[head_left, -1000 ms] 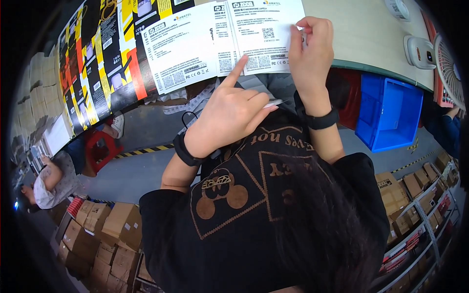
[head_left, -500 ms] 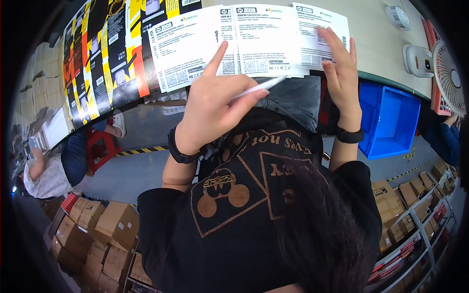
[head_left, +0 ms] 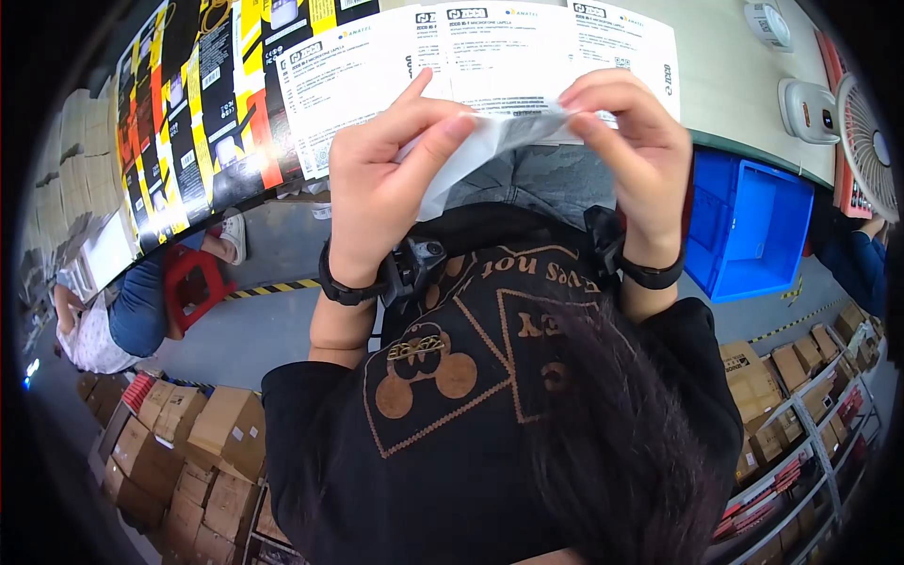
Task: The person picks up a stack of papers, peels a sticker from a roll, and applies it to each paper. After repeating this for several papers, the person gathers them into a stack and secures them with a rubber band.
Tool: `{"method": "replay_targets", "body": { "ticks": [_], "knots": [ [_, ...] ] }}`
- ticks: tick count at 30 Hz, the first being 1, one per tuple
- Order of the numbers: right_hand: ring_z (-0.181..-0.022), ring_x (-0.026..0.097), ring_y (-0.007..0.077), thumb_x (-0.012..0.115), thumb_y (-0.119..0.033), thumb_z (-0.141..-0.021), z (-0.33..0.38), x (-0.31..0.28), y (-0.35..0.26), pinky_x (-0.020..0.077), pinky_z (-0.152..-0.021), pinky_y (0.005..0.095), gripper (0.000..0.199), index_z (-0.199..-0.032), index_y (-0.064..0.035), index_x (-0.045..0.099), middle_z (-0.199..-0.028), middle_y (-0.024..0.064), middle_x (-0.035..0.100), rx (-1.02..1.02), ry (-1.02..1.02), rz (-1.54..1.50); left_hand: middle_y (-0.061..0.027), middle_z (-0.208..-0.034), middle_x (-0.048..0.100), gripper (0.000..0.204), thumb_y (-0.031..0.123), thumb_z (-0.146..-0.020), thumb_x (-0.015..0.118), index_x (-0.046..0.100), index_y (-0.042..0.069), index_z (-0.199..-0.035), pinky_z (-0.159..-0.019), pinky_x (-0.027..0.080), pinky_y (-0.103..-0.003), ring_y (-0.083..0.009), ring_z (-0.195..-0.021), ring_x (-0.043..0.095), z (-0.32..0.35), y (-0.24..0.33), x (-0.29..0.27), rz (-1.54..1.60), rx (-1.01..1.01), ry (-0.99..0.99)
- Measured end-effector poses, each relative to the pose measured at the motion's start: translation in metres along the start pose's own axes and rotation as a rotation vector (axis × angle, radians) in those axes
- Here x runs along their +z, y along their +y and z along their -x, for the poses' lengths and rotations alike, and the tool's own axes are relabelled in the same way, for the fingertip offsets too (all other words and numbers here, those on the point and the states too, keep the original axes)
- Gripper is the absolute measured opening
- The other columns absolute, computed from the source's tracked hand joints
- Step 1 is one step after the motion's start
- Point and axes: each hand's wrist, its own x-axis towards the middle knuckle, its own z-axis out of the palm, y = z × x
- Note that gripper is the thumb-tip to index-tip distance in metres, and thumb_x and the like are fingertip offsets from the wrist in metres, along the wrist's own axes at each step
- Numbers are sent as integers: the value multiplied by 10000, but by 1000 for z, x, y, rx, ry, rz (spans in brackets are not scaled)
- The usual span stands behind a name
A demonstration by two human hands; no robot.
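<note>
Between my hands a white printed paper sheet (head_left: pixel 504 132) is held up, bent and creased, in front of the table's near edge. Thumb and forefinger of my left hand (head_left: pixel 386 169) pinch its left end, while the left index finger or another finger points up. My right hand (head_left: pixel 636 137) grips the other end between thumb and fingertips. Behind them, several flat white printed sheets lie side by side in stacks: a left stack (head_left: pixel 348 80), a middle stack (head_left: pixel 504 56) and a right stack (head_left: pixel 626 47). My hands partly cover the stacks' lower edges.
Black, yellow and orange printed packaging (head_left: pixel 202 104) covers the table's left. A blue crate (head_left: pixel 753 226) stands below the right edge. A white device (head_left: pixel 808 111) and a fan (head_left: pixel 866 146) sit at right. Cardboard boxes (head_left: pixel 226 428) and a red stool (head_left: pixel 198 287) are behind; people sit on both sides.
My right hand has moved down and left from the right stack and taken the sheet's other end. My left hand keeps its hold; the sheet is now stretched between both.
</note>
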Motion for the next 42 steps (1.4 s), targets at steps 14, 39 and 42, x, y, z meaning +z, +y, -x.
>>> {"method": "replay_targets", "body": {
  "ticks": [14, 39, 42],
  "knots": [
    [-614, 538, 34, 652, -98, -764, -14, 6, 34, 341, -514, 145, 120, -837, -3, 643, -701, 18, 618, 312, 242, 206, -87, -553, 567, 103, 85, -800, 570, 630, 8, -767, -999, 340, -380, -189, -441, 514, 8, -26, 14, -112, 3, -267],
    [-551, 473, 139, 626, -156, -785, -6, 22, 54, 391, -519, 234, 166, -794, -69, 485, -653, 35, 484, -1, 341, 1023, -68, -514, 549, 105, 93, -795, 573, 628, 21, -742, -1017, 310, -393, -203, -400, 485, 10, -22, 14, -177, 81, -266],
    [-742, 566, 170, 595, -137, -797, -6, 21, 50, 450, -680, 272, 139, -903, -76, 530, -849, 76, 570, -158, 345, 881, -73, -520, 554, 100, 100, -793, 575, 624, 29, -741, -1019, 302, -404, -215, -427, 508, 14, -20, 10, -264, 77, -253]
  ]
}}
